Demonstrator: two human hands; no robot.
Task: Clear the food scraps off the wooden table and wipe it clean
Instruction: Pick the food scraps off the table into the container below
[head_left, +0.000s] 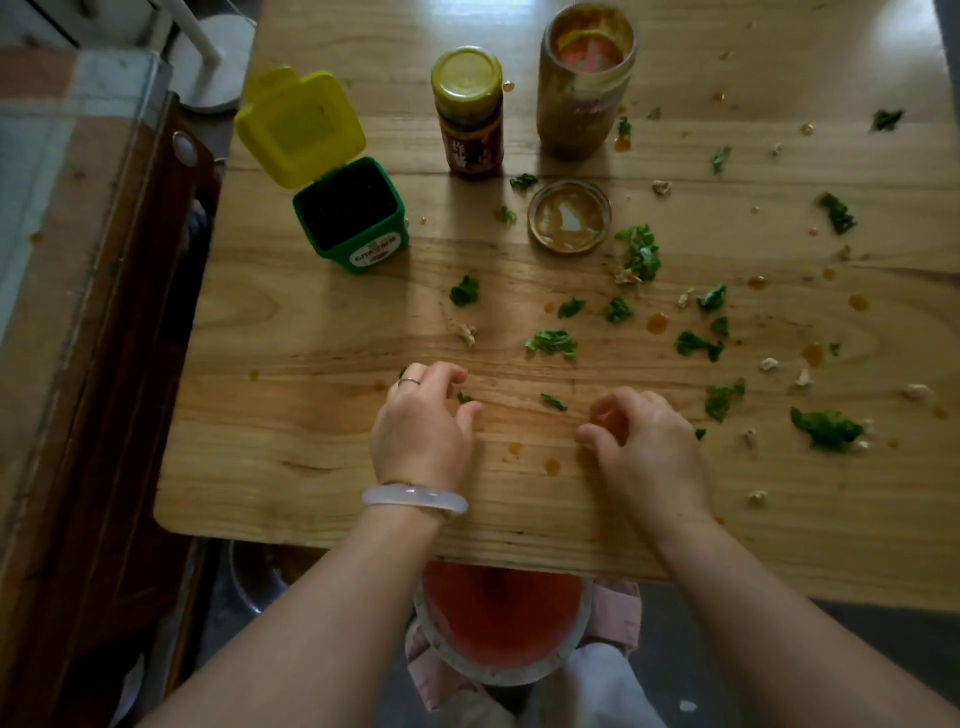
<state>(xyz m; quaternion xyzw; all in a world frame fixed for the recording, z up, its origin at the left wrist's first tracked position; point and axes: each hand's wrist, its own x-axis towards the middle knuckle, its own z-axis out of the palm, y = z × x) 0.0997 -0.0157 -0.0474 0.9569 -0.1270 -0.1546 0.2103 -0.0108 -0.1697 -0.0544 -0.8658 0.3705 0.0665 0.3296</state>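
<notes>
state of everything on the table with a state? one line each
Green bin: lid flipped open.
Small jar: upright, capped.
Big jar: upright, uncapped.
Loose lid: lying inside-up, smeared.
Left hand: fingers curled at a leaf scrap.
Right hand: curled, empty.
Table: littered, unwiped.

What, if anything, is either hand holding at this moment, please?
Nothing is clearly held. The left hand curls its fingers over a small green leaf scrap on the table; whether it is pinched cannot be told. The right hand looks empty.

Single head-worn view, aimed steeply down and forward, counter (311, 467) seen close, far edge toward 12 o'clock.
</notes>
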